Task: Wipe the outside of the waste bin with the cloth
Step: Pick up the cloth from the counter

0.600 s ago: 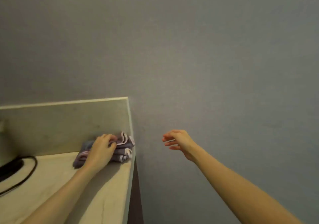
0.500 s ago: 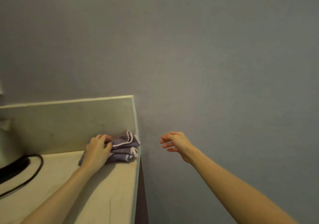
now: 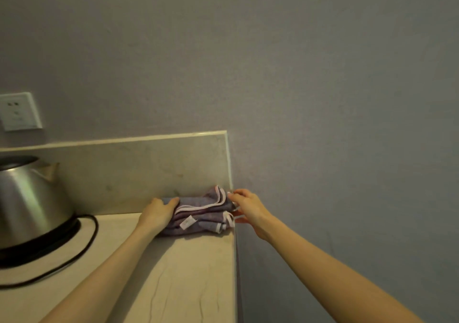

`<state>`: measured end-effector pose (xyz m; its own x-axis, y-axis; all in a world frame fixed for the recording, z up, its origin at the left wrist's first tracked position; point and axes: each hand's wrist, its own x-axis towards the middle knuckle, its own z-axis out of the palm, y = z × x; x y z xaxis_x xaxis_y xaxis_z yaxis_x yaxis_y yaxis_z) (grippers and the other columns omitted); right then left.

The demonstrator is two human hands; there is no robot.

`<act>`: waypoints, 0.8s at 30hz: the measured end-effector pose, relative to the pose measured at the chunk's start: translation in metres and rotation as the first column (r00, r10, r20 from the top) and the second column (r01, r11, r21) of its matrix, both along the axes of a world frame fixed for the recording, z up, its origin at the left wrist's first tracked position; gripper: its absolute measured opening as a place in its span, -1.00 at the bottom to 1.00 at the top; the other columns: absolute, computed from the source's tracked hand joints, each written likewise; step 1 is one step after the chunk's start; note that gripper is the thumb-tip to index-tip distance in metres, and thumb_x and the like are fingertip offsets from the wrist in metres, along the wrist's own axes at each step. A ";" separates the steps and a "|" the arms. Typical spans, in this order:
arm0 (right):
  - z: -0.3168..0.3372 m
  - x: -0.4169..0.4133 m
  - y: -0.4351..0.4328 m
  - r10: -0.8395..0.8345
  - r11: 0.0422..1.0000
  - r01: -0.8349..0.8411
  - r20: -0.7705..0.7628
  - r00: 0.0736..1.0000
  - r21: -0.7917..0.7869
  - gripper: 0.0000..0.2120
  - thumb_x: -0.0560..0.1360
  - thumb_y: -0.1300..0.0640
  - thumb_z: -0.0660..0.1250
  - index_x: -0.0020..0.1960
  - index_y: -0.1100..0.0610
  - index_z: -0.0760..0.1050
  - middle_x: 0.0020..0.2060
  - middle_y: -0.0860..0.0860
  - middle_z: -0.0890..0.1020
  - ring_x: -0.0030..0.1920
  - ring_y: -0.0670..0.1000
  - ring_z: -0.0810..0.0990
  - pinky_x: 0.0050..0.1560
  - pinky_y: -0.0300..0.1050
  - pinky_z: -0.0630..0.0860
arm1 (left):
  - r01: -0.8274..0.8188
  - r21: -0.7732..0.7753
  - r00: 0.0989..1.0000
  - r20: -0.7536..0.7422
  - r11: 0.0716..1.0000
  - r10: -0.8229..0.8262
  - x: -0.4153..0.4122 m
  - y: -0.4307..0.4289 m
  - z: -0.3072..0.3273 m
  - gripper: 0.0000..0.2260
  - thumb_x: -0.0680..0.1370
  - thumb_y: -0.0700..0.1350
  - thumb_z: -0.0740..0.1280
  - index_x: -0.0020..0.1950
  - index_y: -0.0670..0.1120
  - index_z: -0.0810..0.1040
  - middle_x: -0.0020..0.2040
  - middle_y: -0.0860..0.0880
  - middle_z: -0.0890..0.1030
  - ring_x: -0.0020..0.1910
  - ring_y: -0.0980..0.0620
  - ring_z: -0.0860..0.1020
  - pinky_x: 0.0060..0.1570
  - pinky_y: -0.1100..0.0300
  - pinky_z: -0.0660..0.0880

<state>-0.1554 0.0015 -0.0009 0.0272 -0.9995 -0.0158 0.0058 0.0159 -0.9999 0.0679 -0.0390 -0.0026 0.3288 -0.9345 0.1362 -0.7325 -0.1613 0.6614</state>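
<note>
Compared with the earlier frames, the right hand [image 3: 248, 207] has moved from open air beyond the counter's end to the cloth [image 3: 201, 213]. It now cups the cloth's right end, with curved fingers touching the pale trim on top and the thumb at the lower corner. The left hand [image 3: 159, 214] remains on the cloth's left end, fingers curled over the far edge and gripping it. The view has also shifted: the kettle [image 3: 27, 198] now shows almost in full and a wall socket [image 3: 18, 111] has come into view. The cloth lies at the back right corner of the countertop [image 3: 193, 280], against the backsplash [image 3: 139, 171] and flush with the counter's right edge. It is a soft, folded fabric in muted purple, stacked in several layers, edged with pale piping, with a small white label on its front fold. The countertop is a smooth beige slab with faint dark veins and a straight, square right edge; the backsplash is of matching material. The kettle is brushed metal, conical, with a short spout and a dark lid, and sits on a black round base [image 3: 37, 245]. A black cord [image 3: 84, 248] curves from the base across the counter. The wall [image 3: 323, 99] is grey with a fine matte grain.
</note>
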 end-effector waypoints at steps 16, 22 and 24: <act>0.000 -0.005 -0.003 -0.009 1.000 0.010 -0.036 0.999 0.023 -0.68 0.51 0.03 0.34 0.20 0.12 0.39 -0.10 0.03 0.54 -0.22 -0.05 0.50 -0.25 -0.17 0.46 | 0.323 -0.403 0.929 -0.035 0.856 -0.367 -0.034 0.046 0.049 -0.71 0.51 -0.08 0.37 0.11 -0.11 0.32 0.01 -0.13 0.54 0.02 -0.12 0.52 -0.02 0.05 0.44; 0.010 -0.037 0.020 0.031 0.990 -0.049 -0.139 0.990 -0.129 -0.35 0.36 0.15 0.43 0.41 0.05 0.30 0.16 0.12 0.49 0.02 0.03 0.52 -0.23 -0.25 0.45 | 0.543 -0.501 0.826 0.176 0.674 -0.535 -0.079 0.078 0.082 -0.63 0.43 -0.19 0.46 0.12 -0.07 0.35 0.00 -0.06 0.53 -0.01 0.00 0.51 -0.05 0.23 0.42; 0.019 -0.054 0.031 0.040 0.979 -0.085 -0.237 0.971 -0.183 -0.27 0.21 0.10 0.41 0.37 -0.02 0.36 0.22 0.11 0.44 0.08 0.03 0.49 -0.17 -0.29 0.46 | 0.599 -0.478 0.789 0.216 0.642 -0.575 -0.096 0.088 0.089 -0.60 0.41 -0.19 0.47 0.14 -0.08 0.36 0.00 -0.01 0.52 -0.01 0.05 0.51 -0.08 0.34 0.41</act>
